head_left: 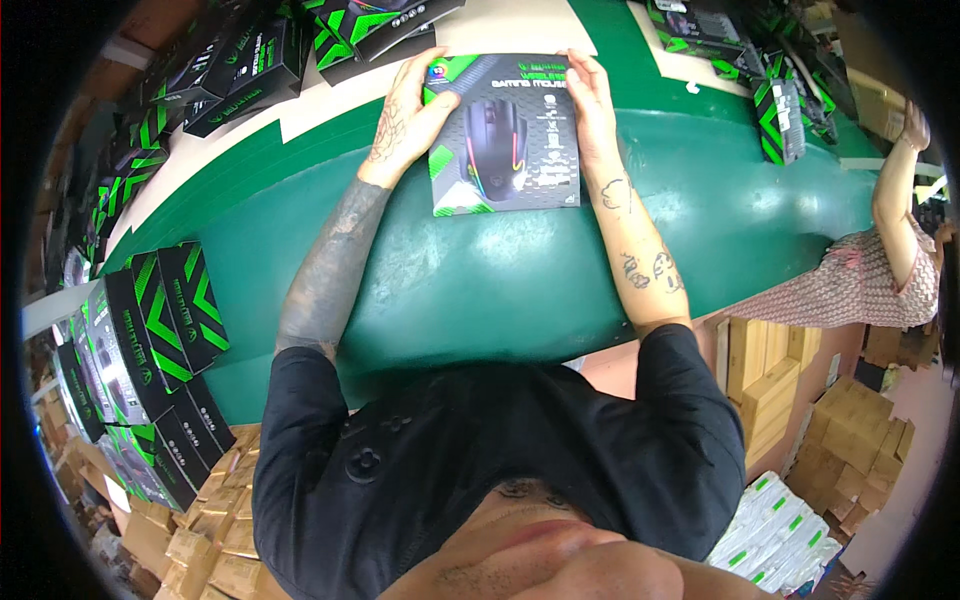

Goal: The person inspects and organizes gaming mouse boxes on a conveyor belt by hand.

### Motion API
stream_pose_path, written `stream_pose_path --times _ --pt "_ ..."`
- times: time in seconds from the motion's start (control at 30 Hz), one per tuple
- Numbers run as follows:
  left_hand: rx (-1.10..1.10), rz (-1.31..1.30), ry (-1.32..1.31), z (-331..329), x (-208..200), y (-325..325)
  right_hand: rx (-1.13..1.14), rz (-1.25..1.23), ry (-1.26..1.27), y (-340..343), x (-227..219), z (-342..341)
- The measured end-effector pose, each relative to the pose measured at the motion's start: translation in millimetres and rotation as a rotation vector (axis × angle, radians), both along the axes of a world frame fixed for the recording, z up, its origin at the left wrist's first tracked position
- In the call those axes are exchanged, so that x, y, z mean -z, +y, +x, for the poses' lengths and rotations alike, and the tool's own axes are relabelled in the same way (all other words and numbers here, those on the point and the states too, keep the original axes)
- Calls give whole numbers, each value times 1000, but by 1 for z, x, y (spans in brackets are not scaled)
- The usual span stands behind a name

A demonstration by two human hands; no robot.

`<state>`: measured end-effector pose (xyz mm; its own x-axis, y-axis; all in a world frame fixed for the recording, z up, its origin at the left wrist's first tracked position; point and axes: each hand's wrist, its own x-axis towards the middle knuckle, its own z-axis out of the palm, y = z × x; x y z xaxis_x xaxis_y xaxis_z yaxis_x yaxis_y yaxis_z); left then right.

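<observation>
Near the far edge of the green table [560,280], a black-and-green mouse box [503,135] lies flat, picture up. Left hand [405,118] grips its left side, right hand [592,105] its right. Stacked matching boxes [150,340] at the left edge.

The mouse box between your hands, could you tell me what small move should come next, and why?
Probably lift the mouse box slightly off the green table. Both the left hand and right hand already clasp its side edges, and it lies flat, face up, apart from the stacked boxes at the left.
</observation>
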<state>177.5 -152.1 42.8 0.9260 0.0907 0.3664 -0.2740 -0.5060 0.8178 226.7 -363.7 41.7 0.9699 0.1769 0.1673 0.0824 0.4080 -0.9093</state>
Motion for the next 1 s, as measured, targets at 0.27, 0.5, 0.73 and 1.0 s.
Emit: stream_pose_path --times 0.27,0.5,0.73,1.0 --pt "-46 364 -144 -8 -21 -19 -117 167 301 4 6 -23" --pt "420 -854 -283 -10 -29 -11 -656 457 227 -1 -6 -27" --pt "905 -919 -311 -3 -54 -15 -816 376 215 -11 0 -21" --pt "176 -460 350 -9 -25 3 -899 682 406 -9 22 -3"
